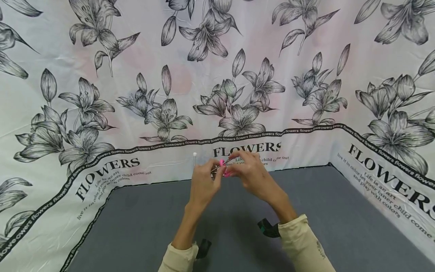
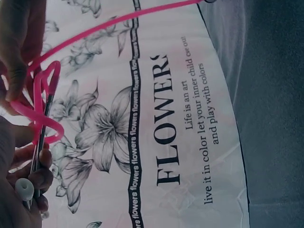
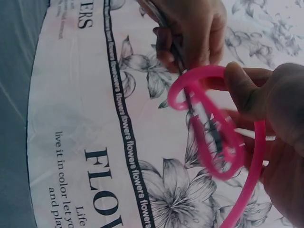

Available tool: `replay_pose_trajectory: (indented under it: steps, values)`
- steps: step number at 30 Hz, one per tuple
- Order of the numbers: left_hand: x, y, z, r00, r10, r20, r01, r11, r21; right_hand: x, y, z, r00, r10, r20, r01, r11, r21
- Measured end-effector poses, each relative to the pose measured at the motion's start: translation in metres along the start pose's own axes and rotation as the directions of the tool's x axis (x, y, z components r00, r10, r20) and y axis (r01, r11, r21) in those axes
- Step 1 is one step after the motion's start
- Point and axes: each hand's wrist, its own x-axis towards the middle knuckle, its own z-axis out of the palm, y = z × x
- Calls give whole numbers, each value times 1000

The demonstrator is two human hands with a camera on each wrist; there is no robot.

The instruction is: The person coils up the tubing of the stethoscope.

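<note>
Both hands are raised close together over the far edge of the grey table. My left hand [image 1: 205,183] grips thin metal knitting needles [image 2: 39,147], their white end knob [image 2: 24,189] sticking out beside the fingers. Thick, smooth pink cord [image 3: 216,130] is looped around the needle shafts. My right hand [image 1: 253,173] pinches the cord between thumb and fingers in the right wrist view, right at the loops. A long strand of cord trails off from the right hand in both wrist views. In the head view the fingers cover most of the loops.
The grey tabletop [image 1: 156,223] spreads below the hands. Behind and at both sides hangs a white cloth [image 1: 163,49] printed with lilies and lettering. A dark strap piece [image 1: 204,248] shows by the left sleeve, another [image 1: 268,228] by the right.
</note>
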Motion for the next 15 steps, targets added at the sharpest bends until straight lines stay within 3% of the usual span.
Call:
replay_pose_trajectory:
  steps: [4,8,15]
  values:
    - [-1,0,2,998,55,-3,-54,992,113,0,-2,-3,1000,20,-1,-20,999,-40]
    - [-2,3,5,990,141,-5,-137,968,209,0,-1,-1,994,65,-83,-71,995,-75]
    - [-3,8,4,976,218,-5,-210,945,250,3,2,7,962,125,-241,-151,984,-93]
